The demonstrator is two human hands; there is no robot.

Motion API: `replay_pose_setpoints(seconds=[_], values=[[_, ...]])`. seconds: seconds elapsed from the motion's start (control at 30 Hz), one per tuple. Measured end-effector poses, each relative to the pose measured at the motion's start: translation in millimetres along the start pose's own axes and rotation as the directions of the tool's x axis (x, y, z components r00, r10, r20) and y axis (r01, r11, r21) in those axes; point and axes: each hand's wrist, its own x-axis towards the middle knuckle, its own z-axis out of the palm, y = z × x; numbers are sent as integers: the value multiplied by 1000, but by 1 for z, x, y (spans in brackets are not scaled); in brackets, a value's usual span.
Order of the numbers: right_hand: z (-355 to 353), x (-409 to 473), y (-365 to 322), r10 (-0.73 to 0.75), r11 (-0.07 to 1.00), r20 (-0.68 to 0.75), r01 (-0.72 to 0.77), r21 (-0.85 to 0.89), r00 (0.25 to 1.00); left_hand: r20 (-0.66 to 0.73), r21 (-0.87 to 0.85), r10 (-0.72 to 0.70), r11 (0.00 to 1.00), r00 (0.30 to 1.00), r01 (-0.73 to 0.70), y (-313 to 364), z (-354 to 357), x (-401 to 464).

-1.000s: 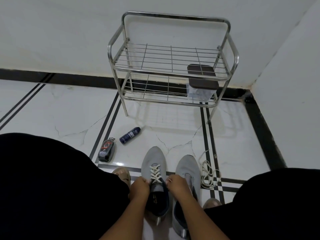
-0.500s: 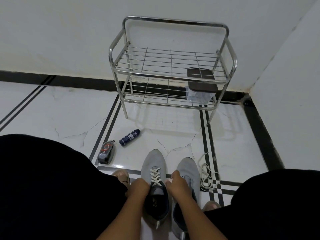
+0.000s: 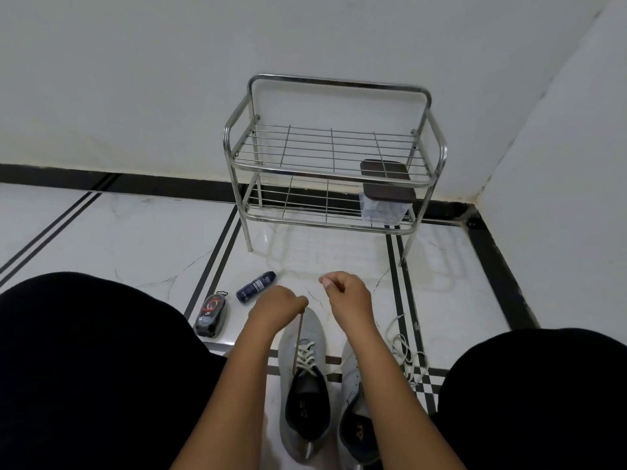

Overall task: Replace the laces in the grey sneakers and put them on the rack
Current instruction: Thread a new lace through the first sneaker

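Laces (image 3: 307,354) soft and floppy, so best pinched right at the ends. Left hand (image 3: 276,308) closed on one taut end, pulled up off the left sneaker (image 3: 303,395) on the floor. Right hand (image 3: 346,295) fisted too, probably on the other end, can't really tell. Rack (image 3: 334,154) waiting against the wall.

Both forearms extended forward, left hand (image 3: 276,308) and right hand (image 3: 347,293) fisted
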Motion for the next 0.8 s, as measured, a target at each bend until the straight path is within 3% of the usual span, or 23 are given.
replay_pose_setpoints(seconds=[0.13, 0.2, 0.53, 0.8], values=[[-18, -8, -30, -65, 982, -3, 65, 178, 998, -77, -67, 138, 987, 987, -143, 14, -22, -20], [-25, -12, -41, -101, 971, -1, 99, 216, 995, -110, -22, 207, 977, 972, -210, 17, -30, -26], [-43, -17, -66, -157, 980, 27, 153, 131, 987, -276, 181, 456, 889, 846, -420, 26, -46, -41], [-47, -21, -73, -199, 978, 37, 196, 68, 979, -339, -205, 361, 873, 868, -443, 31, -41, -41]])
